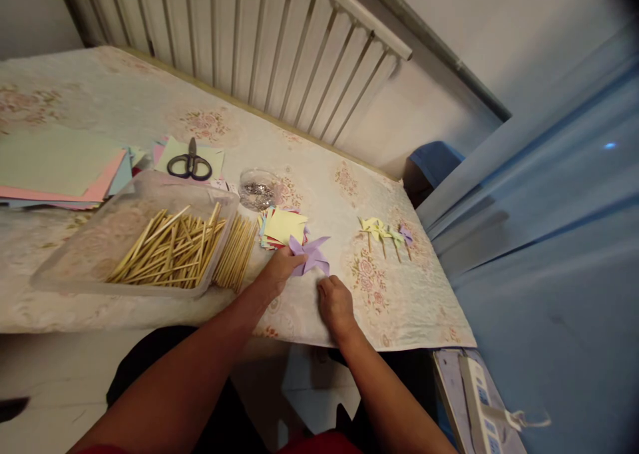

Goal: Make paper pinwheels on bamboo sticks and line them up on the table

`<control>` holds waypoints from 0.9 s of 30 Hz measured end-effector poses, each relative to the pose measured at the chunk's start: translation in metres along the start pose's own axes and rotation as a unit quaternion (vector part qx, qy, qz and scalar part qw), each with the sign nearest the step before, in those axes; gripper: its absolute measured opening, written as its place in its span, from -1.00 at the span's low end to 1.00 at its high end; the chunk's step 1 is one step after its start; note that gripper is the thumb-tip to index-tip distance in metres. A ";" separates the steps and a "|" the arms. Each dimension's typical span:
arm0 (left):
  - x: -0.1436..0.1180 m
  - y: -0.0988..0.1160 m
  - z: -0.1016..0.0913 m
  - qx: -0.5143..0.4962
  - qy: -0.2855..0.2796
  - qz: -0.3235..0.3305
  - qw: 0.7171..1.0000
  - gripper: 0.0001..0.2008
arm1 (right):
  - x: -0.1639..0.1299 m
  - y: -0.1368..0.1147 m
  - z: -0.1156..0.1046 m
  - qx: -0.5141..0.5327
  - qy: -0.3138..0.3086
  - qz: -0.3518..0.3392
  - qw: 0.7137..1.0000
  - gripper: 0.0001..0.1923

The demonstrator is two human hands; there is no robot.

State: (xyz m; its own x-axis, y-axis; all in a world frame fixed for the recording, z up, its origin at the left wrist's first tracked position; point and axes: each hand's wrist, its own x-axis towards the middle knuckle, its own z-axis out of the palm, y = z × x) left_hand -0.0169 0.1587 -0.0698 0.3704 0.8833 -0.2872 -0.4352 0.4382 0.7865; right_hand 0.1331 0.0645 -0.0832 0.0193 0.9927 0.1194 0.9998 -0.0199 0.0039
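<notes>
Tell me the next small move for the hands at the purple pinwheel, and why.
Probably reach the right hand for a stick from the wooden sticks. The left hand pins the folded purple pinwheel on the table, and it has no stick, while the finished pinwheels to the right each have one.

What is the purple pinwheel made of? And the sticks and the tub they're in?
The purple pinwheel, held by the left hand, looks like thin matte paper: flat folded points with sharp creases. The sticks look like pale bare wood or bamboo, straight and thin; which one is hard to tell. The tub seems to be clear, slightly cloudy plastic, since the tablecloth pattern shows through its wall.
</notes>
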 end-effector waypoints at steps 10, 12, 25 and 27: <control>0.000 -0.001 0.000 0.006 -0.002 -0.003 1.000 -0.72 | -0.001 -0.001 0.000 0.003 0.002 0.010 1.000 -0.80; 0.000 -0.001 0.001 0.006 -0.001 -0.001 1.000 -0.70 | 0.000 -0.002 0.000 -0.011 -0.008 0.014 1.000 -0.80; -0.001 0.001 0.003 0.029 0.011 0.025 0.999 -0.67 | 0.005 0.003 0.003 0.120 0.038 0.057 0.990 -0.85; 0.000 0.001 0.003 0.032 0.015 0.028 0.999 -0.68 | 0.004 0.009 0.000 0.197 0.080 0.109 0.971 -0.84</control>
State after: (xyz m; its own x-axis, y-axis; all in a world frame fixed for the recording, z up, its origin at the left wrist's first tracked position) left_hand -0.0146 0.1580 -0.0674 0.3223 0.9111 -0.2570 -0.4012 0.3774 0.8347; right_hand 0.1423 0.0679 -0.0823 0.2618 0.9380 0.2272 0.8970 -0.1496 -0.4160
